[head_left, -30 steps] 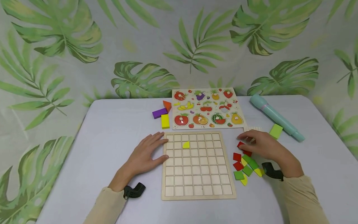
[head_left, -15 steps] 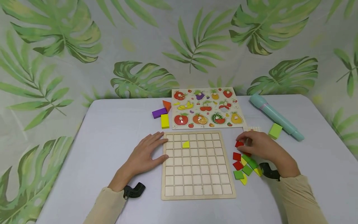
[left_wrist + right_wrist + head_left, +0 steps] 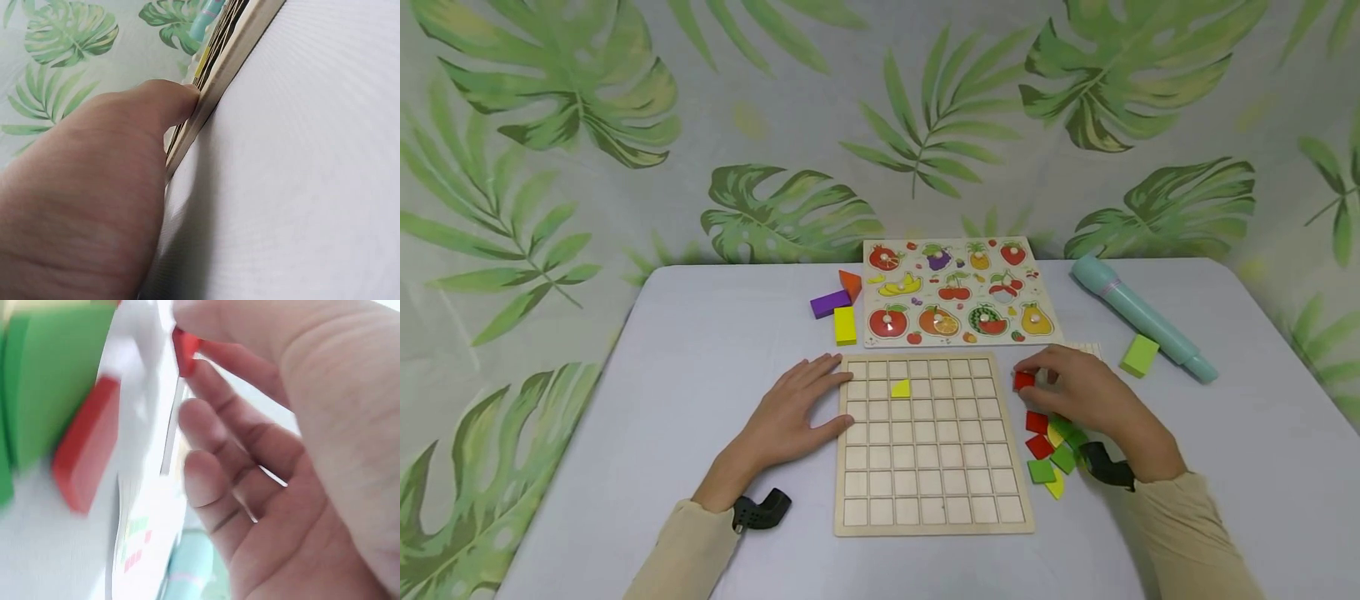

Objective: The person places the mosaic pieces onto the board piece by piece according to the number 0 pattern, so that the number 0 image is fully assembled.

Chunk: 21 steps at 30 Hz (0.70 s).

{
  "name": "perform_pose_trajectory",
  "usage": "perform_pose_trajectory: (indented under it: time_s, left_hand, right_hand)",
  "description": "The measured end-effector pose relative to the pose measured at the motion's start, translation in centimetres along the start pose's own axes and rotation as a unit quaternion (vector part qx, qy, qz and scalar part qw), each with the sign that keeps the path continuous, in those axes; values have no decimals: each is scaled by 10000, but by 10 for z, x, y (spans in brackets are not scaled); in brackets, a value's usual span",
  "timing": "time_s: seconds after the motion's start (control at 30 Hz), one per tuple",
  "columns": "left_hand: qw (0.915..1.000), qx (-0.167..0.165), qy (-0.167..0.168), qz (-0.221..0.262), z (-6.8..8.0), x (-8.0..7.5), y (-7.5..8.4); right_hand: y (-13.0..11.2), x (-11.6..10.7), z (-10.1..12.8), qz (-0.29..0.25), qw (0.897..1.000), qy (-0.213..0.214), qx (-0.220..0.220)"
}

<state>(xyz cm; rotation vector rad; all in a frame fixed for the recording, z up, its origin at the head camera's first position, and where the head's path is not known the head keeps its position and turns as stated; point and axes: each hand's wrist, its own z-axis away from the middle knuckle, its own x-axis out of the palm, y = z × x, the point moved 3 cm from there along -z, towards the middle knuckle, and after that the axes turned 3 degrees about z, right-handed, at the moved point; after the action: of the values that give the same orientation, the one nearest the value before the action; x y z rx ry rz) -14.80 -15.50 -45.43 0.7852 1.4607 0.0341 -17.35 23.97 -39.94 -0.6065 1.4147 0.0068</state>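
My right hand [image 3: 1086, 392] pinches a small red square tile [image 3: 1023, 381] between thumb and fingertips, just off the right edge of the wooden grid board [image 3: 932, 528]. In the right wrist view the same red tile [image 3: 185, 350] shows at the fingertips. My left hand [image 3: 790, 412] lies along the board's left side, fingers extended, thumb and fingertips touching the rim. One yellow tile with a rounded corner [image 3: 901, 389] sits in a cell near the top. Below the right hand lies a loose pile of red, green [image 3: 1041, 472] and yellow [image 3: 1056, 485] tiles, partly hidden by the wrist.
Behind the grid stands a fruit knob puzzle [image 3: 958, 292]. Purple [image 3: 830, 304], yellow [image 3: 845, 326] and orange [image 3: 851, 284] blocks lie left of it. A turquoise tube-shaped object [image 3: 1142, 317] and a green block [image 3: 1139, 356] are at right. A printed card [image 3: 1088, 347] is partly covered.
My right hand has moved left from the tile pile toward the grid board, carrying the red tile with it. The left hand has stayed in place.
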Motion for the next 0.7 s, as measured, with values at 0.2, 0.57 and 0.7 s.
perform_pose_trajectory:
  time_s: [0.2, 0.57, 0.7]
  left_hand:
    - [9999, 119, 118, 17, 1, -1, 2]
    - [9999, 95, 122, 58, 1, -1, 3]
    - [9999, 106, 122, 49, 2, -2, 3]
  right_hand:
    - [-18, 6, -8, -83, 9997, 173, -137]
    - [-52, 16, -27, -356, 9976, 150, -571]
    - [-67, 21, -36, -379, 9971, -6, -663]
